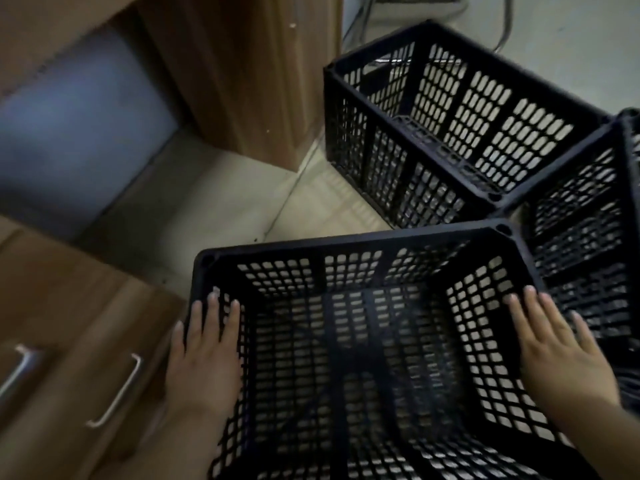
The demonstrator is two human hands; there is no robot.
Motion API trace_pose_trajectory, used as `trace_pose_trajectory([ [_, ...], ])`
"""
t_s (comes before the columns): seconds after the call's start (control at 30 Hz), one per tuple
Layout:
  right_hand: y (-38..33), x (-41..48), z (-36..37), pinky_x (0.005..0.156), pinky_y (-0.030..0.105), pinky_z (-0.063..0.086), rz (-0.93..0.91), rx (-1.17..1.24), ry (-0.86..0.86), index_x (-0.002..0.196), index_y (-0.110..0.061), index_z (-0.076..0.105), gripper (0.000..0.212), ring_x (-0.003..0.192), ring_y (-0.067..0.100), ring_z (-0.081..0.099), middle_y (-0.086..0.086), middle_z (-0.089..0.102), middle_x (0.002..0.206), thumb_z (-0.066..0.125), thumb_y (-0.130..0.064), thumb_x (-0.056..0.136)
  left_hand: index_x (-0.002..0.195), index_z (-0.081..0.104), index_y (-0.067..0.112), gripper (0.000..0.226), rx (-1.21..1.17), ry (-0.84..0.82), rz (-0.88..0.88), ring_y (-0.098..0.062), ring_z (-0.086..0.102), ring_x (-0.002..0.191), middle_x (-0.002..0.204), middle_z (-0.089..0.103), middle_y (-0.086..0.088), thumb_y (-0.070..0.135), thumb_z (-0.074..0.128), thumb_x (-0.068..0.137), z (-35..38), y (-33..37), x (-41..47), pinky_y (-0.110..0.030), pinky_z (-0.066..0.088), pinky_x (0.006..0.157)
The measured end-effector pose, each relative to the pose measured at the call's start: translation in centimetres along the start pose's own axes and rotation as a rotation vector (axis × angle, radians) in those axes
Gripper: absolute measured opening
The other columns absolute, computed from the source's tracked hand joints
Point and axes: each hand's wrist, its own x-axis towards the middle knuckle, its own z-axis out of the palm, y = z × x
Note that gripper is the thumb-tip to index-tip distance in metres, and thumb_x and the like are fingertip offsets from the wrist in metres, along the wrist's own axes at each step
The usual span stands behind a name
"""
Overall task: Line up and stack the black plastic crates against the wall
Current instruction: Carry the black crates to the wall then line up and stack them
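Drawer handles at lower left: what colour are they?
Silver metal drawer handles, seen in the head view.

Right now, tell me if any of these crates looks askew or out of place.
Yes. The far crate sits on the floor turned at an angle to the wooden cabinet, not squared up. The crate on the right butts against its corner at another angle. Neither is stacked. Both hands rest on the near crate.
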Motion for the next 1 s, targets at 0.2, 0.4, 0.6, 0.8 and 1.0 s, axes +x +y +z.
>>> trace_pose_trajectory([
  [0.2,0.6,0.9,1.4,0.116,0.034,-0.006,-0.037,-0.021,0.172,0.139,0.003,0.027,0.065,0.146,0.017,-0.005,0.002,-0.011,0.158,0.028,-0.005,0.074,0.145,-0.016,0.023,0.073,0.014,0.110,0.095,-0.026,-0.019,0.141,0.151,-0.026,-0.006,0.013,0.034,0.093,1.9,-1.4,0.6,-0.042,-0.003,0.116],
  [0.4,0.9,1.1,1.5,0.116,0.034,-0.005,-0.075,-0.075,0.264,0.135,0.008,0.033,0.061,0.146,0.017,-0.005,0.003,-0.011,0.158,0.026,-0.005,0.076,0.133,-0.031,0.019,0.075,0.069,0.093,0.187,-0.018,-0.031,0.131,0.144,-0.037,-0.007,0.011,0.031,0.093,1.1,-1.5,0.2,-0.039,-0.019,0.111],
  [0.6,1.0,-0.9,-1.2,0.116,0.035,-0.003,-0.115,-0.081,0.321,0.131,0.013,0.036,0.059,0.146,0.019,-0.001,0.007,-0.003,0.158,0.021,-0.002,0.076,0.145,0.018,0.014,0.090,0.018,0.151,0.226,-0.023,0.008,0.140,0.152,0.005,-0.012,-0.006,0.061,0.068,1.1,-4.0,-3.9,-0.034,-0.019,0.109],
  [0.8,0.7,-3.4,-8.0,0.118,0.035,-0.004,-0.206,-0.050,0.296,0.126,0.013,0.045,0.062,0.146,0.021,-0.001,0.012,0.011,0.153,0.036,0.012,0.064,0.136,0.043,0.006,0.080,0.008,0.187,0.211,-0.026,0.027,0.136,0.146,0.032,-0.019,-0.006,0.068,0.061,-4.4,-6.9,-12.8,-0.032,-0.010,0.112],
  [1.0,-1.7,-5.7,-15.1,0.118,0.038,-0.003,-0.386,0.029,0.261,0.117,0.015,0.052,0.057,0.146,0.023,0.000,0.016,0.014,0.150,0.019,-0.002,0.074,0.114,0.064,0.000,0.051,-0.068,0.121,0.119,-0.029,0.030,0.130,0.125,0.060,-0.020,0.007,0.051,0.066,-5.2,-11.8,-22.7,-0.033,-0.001,0.115],
])
